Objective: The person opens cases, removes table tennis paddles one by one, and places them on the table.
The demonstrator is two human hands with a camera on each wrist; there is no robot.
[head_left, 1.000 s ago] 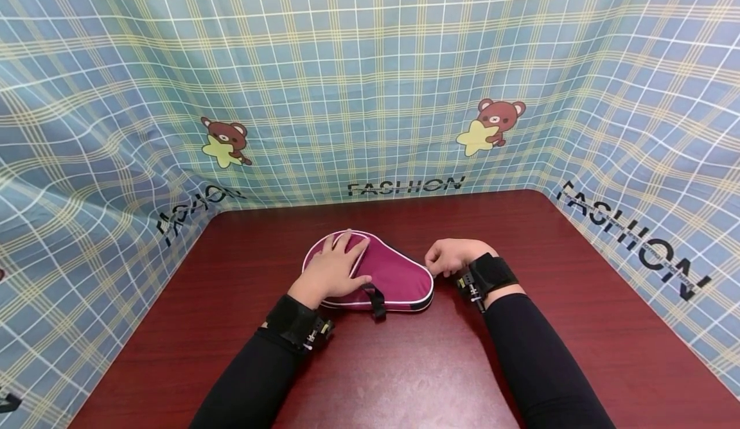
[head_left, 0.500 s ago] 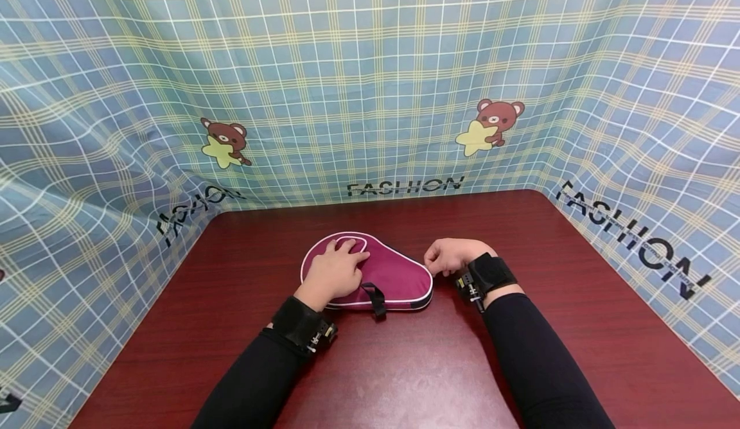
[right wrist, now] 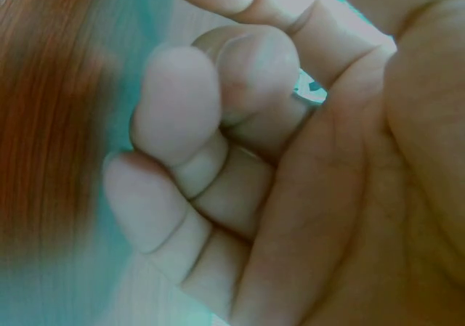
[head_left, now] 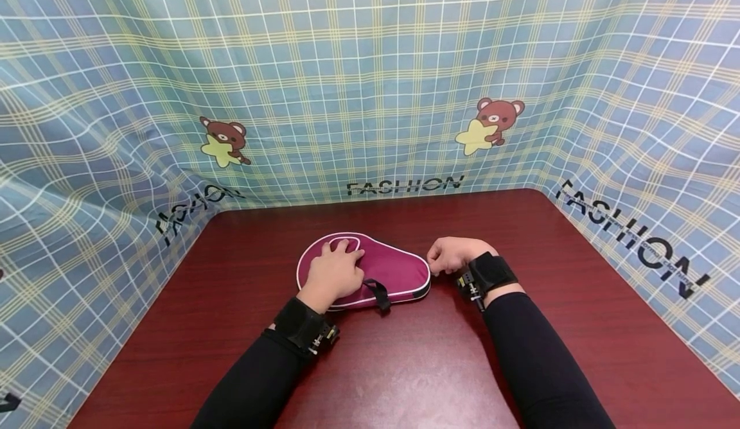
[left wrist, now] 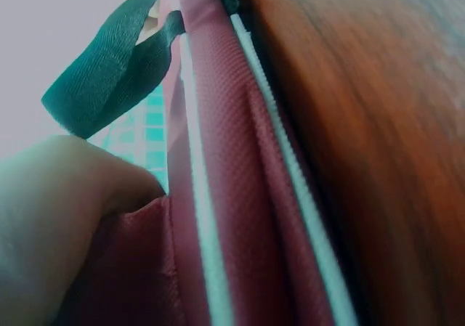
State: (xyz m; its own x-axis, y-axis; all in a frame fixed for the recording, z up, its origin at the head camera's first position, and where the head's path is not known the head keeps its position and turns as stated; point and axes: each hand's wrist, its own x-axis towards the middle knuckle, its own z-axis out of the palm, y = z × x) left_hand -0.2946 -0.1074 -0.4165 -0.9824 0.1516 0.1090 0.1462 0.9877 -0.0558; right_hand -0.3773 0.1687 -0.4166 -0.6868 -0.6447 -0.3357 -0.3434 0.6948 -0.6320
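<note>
The pink-purple paddle case lies flat in the middle of the counter. It is long from left to right. Its big round end is on the left, and its thin end is on the right and a bit nearer. White trim goes round its edge. A black strap makes a loop on the near side and hangs down toward the counter.

The left hand rests on top of the round end. Its fingers are spread apart, and its grip is not wrapped round anything. The left wrist view looks along the case's side, with the strap loop standing out from it.

The thin end points at the right hand, so this is the nearer hand to that tip. The case lies to the left of its grip. The fingers are bent in, with their tips right by the tip of the case. I cannot tell if they touch it or pinch something small, because the right wrist view hides that spot too.

Both arms have black sleeves and black wrist bands. At the far side hangs a blue checked cloth with two brown bears hugging yellow stars.
</note>
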